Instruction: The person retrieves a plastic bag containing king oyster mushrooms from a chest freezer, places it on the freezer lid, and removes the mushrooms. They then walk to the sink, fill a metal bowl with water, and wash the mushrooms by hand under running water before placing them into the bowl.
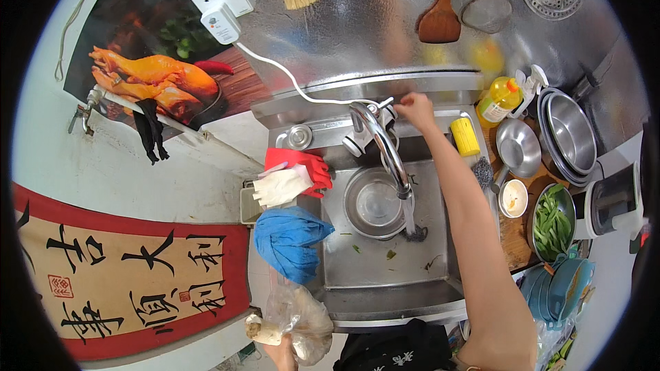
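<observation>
At the lower left, my left hand (282, 354) grips a clear plastic bag (307, 319) with pale contents. A thick pale mushroom stem (264, 331) sticks out beside its fingers. My right hand (416, 111) reaches across the sink (384, 268), fingers curled at the right end of the faucet (381, 136); whether they grip its handle is hidden. Water (408, 216) runs from the curved spout past the right rim of a steel bowl (379, 203). A dark wet clump (414, 234) and scraps of green leaf lie on the sink floor.
A blue cloth (291, 242), white gloves (282, 185) and red gloves (320, 175) drape over the sink's left edge. On the right counter are a pan (518, 148), nested steel bowls (570, 131), a bowl of green leaves (554, 222) and a yellow detergent bottle (499, 100).
</observation>
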`<state>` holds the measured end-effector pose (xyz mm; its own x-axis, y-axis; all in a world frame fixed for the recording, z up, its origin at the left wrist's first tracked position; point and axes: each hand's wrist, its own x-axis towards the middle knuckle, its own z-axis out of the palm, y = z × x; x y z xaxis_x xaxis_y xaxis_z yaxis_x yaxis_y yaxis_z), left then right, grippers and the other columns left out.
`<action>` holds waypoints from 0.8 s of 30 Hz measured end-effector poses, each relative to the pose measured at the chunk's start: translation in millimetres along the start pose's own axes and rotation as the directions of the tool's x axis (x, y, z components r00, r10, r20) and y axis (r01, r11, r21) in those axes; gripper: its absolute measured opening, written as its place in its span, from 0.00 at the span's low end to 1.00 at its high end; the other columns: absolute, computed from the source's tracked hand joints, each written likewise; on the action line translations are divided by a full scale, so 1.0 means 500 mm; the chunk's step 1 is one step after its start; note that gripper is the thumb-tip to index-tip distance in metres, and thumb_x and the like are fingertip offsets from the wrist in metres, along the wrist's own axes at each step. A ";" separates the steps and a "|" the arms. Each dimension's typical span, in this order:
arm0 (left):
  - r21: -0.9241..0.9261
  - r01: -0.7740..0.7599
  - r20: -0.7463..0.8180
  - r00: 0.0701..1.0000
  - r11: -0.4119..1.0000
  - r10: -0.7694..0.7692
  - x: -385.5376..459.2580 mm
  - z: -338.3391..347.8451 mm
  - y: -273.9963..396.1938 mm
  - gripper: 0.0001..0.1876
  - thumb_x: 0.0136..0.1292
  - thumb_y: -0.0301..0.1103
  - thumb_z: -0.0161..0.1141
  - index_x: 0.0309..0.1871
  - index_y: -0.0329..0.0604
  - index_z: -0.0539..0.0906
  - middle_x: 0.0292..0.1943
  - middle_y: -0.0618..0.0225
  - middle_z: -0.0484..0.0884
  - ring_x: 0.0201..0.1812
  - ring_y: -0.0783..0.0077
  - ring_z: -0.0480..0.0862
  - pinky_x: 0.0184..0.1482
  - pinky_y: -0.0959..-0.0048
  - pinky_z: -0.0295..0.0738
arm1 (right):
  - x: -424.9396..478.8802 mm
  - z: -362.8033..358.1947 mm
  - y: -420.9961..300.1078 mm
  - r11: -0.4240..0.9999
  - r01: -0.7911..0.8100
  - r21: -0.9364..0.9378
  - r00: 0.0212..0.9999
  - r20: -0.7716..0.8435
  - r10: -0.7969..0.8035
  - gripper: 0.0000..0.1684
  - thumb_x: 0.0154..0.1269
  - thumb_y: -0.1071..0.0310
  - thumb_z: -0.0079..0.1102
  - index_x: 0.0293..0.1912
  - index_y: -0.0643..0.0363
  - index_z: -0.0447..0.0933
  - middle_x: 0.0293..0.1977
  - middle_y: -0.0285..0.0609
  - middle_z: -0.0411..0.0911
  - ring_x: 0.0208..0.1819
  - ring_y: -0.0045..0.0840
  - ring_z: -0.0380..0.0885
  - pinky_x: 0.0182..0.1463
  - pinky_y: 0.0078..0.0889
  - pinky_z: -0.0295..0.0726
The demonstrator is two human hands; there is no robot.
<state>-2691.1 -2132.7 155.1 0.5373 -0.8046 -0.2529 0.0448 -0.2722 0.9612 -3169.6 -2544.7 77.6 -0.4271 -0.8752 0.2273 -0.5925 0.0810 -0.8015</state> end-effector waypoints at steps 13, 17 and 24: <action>0.524 -0.058 0.068 0.997 0.850 0.026 0.034 -0.080 -0.040 0.18 0.59 0.32 0.57 0.50 0.32 0.71 0.39 0.66 0.74 0.37 0.72 0.73 0.39 0.73 0.71 | -0.574 0.220 0.344 0.201 -0.942 0.269 0.308 0.451 0.838 0.17 0.50 0.66 0.63 0.38 0.69 0.79 0.36 0.53 0.80 0.37 0.33 0.80 0.42 0.34 0.77; 0.503 -0.139 0.062 0.990 0.853 0.125 0.044 -0.109 -0.098 0.16 0.59 0.32 0.58 0.46 0.30 0.73 0.36 0.65 0.76 0.34 0.71 0.73 0.37 0.72 0.71 | -0.594 0.185 0.283 0.444 -0.865 0.233 0.499 0.492 0.713 0.14 0.53 0.69 0.60 0.38 0.70 0.77 0.31 0.48 0.79 0.34 0.30 0.80 0.35 0.32 0.81; 0.066 -0.043 0.046 0.998 0.997 0.040 0.013 -0.026 -0.036 0.27 0.49 0.23 0.55 0.55 0.26 0.66 0.45 0.60 0.74 0.43 0.69 0.76 0.49 0.73 0.70 | -0.713 -0.017 0.170 0.440 -0.864 0.244 0.502 0.465 0.729 0.10 0.55 0.75 0.53 0.38 0.71 0.75 0.29 0.46 0.78 0.30 0.32 0.80 0.25 0.33 0.85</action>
<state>-2677.7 -2126.1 137.3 0.4992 -0.8384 -0.2189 -0.0342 -0.2715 0.9618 -3073.8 -2221.8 -66.8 -0.3285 -0.6025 -0.7274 0.2756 0.6755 -0.6840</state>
